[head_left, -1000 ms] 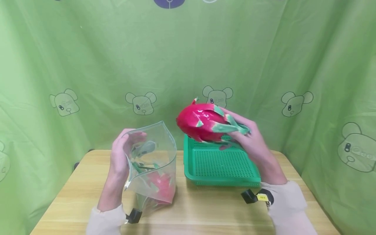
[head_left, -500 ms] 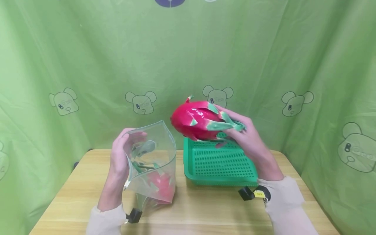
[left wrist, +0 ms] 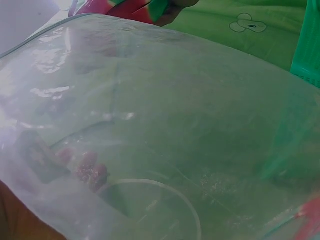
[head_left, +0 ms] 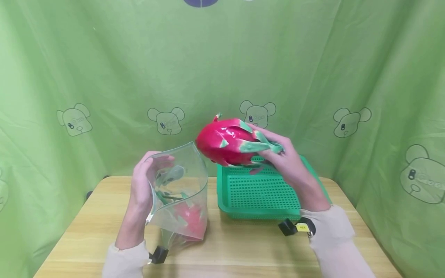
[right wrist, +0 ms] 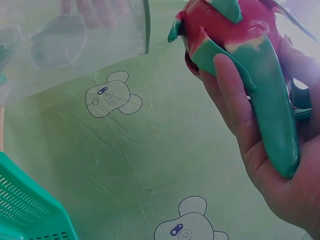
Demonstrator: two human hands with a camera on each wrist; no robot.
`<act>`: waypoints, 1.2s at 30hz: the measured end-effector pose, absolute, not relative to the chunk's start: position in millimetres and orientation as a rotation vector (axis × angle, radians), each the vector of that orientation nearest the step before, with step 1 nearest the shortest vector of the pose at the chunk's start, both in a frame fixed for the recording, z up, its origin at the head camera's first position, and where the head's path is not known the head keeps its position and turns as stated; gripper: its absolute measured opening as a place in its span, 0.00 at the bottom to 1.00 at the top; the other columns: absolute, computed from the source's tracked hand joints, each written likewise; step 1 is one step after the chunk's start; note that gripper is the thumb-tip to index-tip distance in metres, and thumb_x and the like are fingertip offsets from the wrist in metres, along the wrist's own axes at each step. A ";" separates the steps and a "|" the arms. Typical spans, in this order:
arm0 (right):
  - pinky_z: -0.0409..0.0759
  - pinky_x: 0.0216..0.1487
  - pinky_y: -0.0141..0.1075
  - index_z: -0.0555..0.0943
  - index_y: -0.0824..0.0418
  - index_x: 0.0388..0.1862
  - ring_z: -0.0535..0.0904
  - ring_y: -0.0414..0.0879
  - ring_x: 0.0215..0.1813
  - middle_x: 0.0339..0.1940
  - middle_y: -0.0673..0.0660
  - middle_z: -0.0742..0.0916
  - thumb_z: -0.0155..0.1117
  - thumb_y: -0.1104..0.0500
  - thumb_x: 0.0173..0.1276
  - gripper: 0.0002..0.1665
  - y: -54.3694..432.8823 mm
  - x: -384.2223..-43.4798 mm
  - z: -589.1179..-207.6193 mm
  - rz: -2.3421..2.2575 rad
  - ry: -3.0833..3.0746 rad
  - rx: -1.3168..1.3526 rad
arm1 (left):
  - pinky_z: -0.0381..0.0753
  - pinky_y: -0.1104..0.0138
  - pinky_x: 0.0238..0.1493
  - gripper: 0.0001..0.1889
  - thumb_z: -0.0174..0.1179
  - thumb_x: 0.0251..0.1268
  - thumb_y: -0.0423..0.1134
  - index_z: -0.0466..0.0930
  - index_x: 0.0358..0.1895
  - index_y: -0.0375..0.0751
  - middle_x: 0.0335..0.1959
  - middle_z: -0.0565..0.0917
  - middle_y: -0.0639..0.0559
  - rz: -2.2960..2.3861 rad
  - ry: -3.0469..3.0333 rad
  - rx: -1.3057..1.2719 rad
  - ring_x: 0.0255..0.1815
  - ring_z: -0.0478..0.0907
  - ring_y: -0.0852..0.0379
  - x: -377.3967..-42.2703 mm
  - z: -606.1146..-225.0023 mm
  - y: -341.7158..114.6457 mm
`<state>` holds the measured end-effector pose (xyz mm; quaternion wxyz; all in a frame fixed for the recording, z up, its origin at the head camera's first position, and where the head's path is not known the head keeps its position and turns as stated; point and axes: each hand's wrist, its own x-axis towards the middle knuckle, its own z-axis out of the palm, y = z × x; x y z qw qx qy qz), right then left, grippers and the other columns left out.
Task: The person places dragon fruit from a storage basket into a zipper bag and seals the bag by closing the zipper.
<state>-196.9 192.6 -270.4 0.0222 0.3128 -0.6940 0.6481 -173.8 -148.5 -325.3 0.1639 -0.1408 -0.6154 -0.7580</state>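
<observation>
My right hand grips a pink dragon fruit by its green-scaled end, holding it sideways in the air. Its rounded pink end is close to the upper right corner of a clear zip bag. The bag stands with its mouth spread wide, and my left hand holds it at the left side. Through the plastic shows another dragon fruit low in the bag. In the right wrist view, fingers wrap the held dragon fruit's long green scales. The left wrist view is mostly filled by the bag.
Behind and right of the bag sits a green perforated basket on the wooden table, partly under my right arm. A green curtain with bear-head prints surrounds the back and sides.
My right hand has carried the dragon fruit steadily left and slightly up, toward the bag's mouth. The left hand and the bag have stayed nearly still.
</observation>
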 end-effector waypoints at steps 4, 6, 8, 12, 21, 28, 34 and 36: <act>0.88 0.37 0.55 0.69 0.51 0.79 0.83 0.60 0.57 0.71 0.62 0.76 0.56 0.65 0.78 0.32 189.6 -195.7 -268.3 2.023 -2.150 0.971 | 0.73 0.52 0.63 0.22 0.31 0.83 0.38 0.80 0.51 0.39 0.48 0.86 0.45 -2.161 -1.759 -0.407 0.50 0.82 0.46 -173.9 -325.8 -148.3; 0.88 0.36 0.56 0.69 0.51 0.78 0.84 0.62 0.55 0.70 0.63 0.77 0.57 0.64 0.78 0.32 187.9 -195.3 -267.3 2.032 -2.144 0.974 | 0.73 0.52 0.64 0.22 0.31 0.83 0.38 0.79 0.51 0.39 0.48 0.86 0.45 -2.163 -1.760 -0.407 0.51 0.82 0.46 -174.0 -326.0 -148.2; 0.88 0.35 0.57 0.70 0.51 0.78 0.85 0.63 0.53 0.69 0.64 0.77 0.57 0.64 0.77 0.31 186.5 -195.7 -266.4 2.022 -2.146 0.975 | 0.73 0.52 0.64 0.22 0.31 0.83 0.38 0.79 0.51 0.38 0.48 0.86 0.44 -2.164 -1.762 -0.407 0.51 0.82 0.45 -173.8 -325.8 -147.9; 0.88 0.34 0.57 0.71 0.51 0.76 0.84 0.63 0.52 0.67 0.64 0.77 0.57 0.66 0.76 0.31 183.4 -195.4 -265.0 1.991 -2.160 0.979 | 0.72 0.52 0.64 0.22 0.31 0.83 0.38 0.79 0.52 0.38 0.49 0.86 0.44 -2.169 -1.765 -0.399 0.51 0.81 0.45 -173.1 -325.3 -147.3; 0.88 0.33 0.57 0.73 0.51 0.74 0.79 0.64 0.59 0.66 0.62 0.77 0.60 0.68 0.72 0.32 173.1 -192.7 -257.5 1.943 -2.205 1.001 | 0.73 0.52 0.64 0.22 0.31 0.82 0.38 0.79 0.52 0.37 0.48 0.86 0.44 -2.179 -1.757 -0.393 0.51 0.82 0.45 -172.1 -324.9 -146.3; 0.87 0.32 0.57 0.72 0.51 0.74 0.83 0.62 0.55 0.63 0.62 0.80 0.61 0.65 0.74 0.31 164.2 -192.4 -252.6 1.909 -2.238 1.040 | 0.72 0.51 0.64 0.22 0.31 0.82 0.38 0.79 0.52 0.38 0.48 0.86 0.44 -2.179 -1.763 -0.379 0.51 0.81 0.44 -171.8 -325.2 -144.6; 0.87 0.31 0.58 0.73 0.52 0.73 0.87 0.62 0.49 0.60 0.63 0.82 0.62 0.64 0.74 0.29 158.8 -191.4 -251.3 1.935 -2.238 1.079 | 0.72 0.49 0.64 0.22 0.31 0.82 0.37 0.79 0.52 0.37 0.47 0.86 0.44 -2.174 -1.753 -0.399 0.50 0.82 0.44 -172.2 -324.8 -143.6; 0.87 0.31 0.58 0.73 0.53 0.73 0.86 0.62 0.50 0.60 0.63 0.83 0.63 0.64 0.74 0.29 156.7 -191.2 -251.2 1.933 -2.239 1.105 | 0.72 0.50 0.64 0.22 0.31 0.82 0.37 0.79 0.51 0.37 0.46 0.86 0.47 -2.165 -1.747 -0.406 0.50 0.82 0.44 -172.2 -324.6 -143.6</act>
